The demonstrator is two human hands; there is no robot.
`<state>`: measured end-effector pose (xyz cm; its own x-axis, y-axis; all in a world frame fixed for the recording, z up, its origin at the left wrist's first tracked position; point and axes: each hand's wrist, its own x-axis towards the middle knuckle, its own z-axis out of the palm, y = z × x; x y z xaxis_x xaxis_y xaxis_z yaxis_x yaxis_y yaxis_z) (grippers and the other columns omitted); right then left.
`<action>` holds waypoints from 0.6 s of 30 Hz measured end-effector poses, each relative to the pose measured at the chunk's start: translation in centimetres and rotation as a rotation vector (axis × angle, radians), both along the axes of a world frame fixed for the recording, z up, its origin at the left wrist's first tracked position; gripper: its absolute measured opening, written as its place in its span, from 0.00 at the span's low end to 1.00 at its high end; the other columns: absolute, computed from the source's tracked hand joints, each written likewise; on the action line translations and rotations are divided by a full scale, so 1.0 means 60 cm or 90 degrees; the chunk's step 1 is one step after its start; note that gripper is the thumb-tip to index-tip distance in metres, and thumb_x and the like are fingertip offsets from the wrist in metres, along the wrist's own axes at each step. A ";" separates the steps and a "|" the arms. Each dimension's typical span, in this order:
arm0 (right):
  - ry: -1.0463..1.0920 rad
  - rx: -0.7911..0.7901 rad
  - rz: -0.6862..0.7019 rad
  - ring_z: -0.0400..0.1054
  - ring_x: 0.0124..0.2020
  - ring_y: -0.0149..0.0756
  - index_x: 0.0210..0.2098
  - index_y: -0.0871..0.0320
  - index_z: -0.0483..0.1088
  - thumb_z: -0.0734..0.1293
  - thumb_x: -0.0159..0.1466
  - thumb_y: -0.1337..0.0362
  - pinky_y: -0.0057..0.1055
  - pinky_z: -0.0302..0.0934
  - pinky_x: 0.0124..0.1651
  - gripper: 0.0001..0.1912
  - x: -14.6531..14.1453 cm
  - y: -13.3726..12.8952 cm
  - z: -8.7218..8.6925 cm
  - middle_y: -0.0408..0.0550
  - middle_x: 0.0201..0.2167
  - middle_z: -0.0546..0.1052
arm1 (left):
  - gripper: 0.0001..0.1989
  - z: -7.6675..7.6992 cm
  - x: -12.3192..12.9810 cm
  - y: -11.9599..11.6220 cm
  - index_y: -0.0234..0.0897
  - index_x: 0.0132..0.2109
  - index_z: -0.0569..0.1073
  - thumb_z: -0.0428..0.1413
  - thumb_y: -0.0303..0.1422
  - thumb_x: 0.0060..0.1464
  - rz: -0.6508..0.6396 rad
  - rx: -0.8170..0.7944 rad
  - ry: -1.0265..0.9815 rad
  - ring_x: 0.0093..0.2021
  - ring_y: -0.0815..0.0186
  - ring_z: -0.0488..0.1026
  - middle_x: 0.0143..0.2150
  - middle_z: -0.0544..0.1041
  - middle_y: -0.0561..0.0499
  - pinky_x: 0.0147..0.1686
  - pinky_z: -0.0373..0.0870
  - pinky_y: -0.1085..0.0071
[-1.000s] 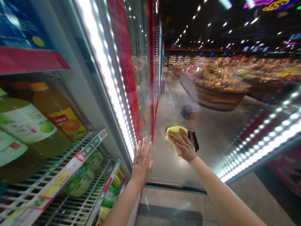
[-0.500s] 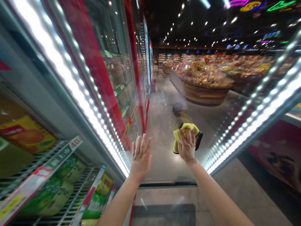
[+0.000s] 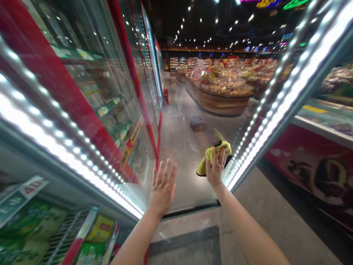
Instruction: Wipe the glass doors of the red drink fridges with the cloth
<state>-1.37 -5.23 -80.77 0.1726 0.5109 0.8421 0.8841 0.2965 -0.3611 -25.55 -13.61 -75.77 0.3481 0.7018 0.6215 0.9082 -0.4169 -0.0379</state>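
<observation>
A glass door [image 3: 184, 187] with bright light strips down both sides stands in front of me. My left hand [image 3: 162, 186] lies flat against the glass, fingers spread, holding nothing. To its right, my right hand [image 3: 216, 167] presses a yellow cloth [image 3: 202, 168] with a dark edge on the pane, near the right light strip [image 3: 248, 151]. Part of the cloth bunches above the fingers and part hangs out to the left of the hand.
Shelves with green packs [image 3: 91, 254] and price tags are at the lower left. Red-framed coolers [image 3: 121, 44] line the left. Beyond the glass is a wood-sided produce stand [image 3: 220, 103]. A red-fronted display case [image 3: 311, 162] stands at the right.
My right hand and the cloth have moved closer to the door's right light strip. My left hand stays flat on the glass. The view has turned and tilted.
</observation>
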 end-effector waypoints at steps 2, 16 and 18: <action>0.057 -0.031 -0.016 0.30 0.77 0.56 0.76 0.46 0.33 0.56 0.74 0.60 0.66 0.49 0.69 0.36 0.008 -0.016 -0.032 0.52 0.78 0.32 | 0.43 -0.007 0.012 0.004 0.43 0.76 0.41 0.55 0.28 0.61 -0.013 -0.002 -0.001 0.77 0.54 0.37 0.78 0.44 0.46 0.75 0.41 0.50; 0.087 -0.068 -0.013 0.35 0.77 0.56 0.76 0.47 0.35 0.55 0.74 0.63 0.65 0.52 0.69 0.36 0.110 0.002 -0.034 0.55 0.78 0.36 | 0.43 0.000 0.064 0.054 0.43 0.76 0.46 0.55 0.26 0.58 -0.064 0.085 0.003 0.78 0.55 0.37 0.78 0.42 0.49 0.76 0.34 0.54; 0.053 -0.082 0.013 0.35 0.77 0.57 0.76 0.46 0.36 0.55 0.74 0.64 0.65 0.54 0.68 0.36 0.093 -0.002 -0.052 0.54 0.78 0.38 | 0.43 -0.005 0.070 0.062 0.44 0.76 0.46 0.55 0.25 0.58 -0.062 0.102 0.007 0.78 0.55 0.37 0.78 0.42 0.50 0.76 0.33 0.54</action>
<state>4.23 -5.35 -83.88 0.2281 0.6183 0.7521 0.8437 0.2601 -0.4697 -21.37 -9.90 -76.06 0.4179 0.5570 0.7177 0.8625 -0.4913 -0.1209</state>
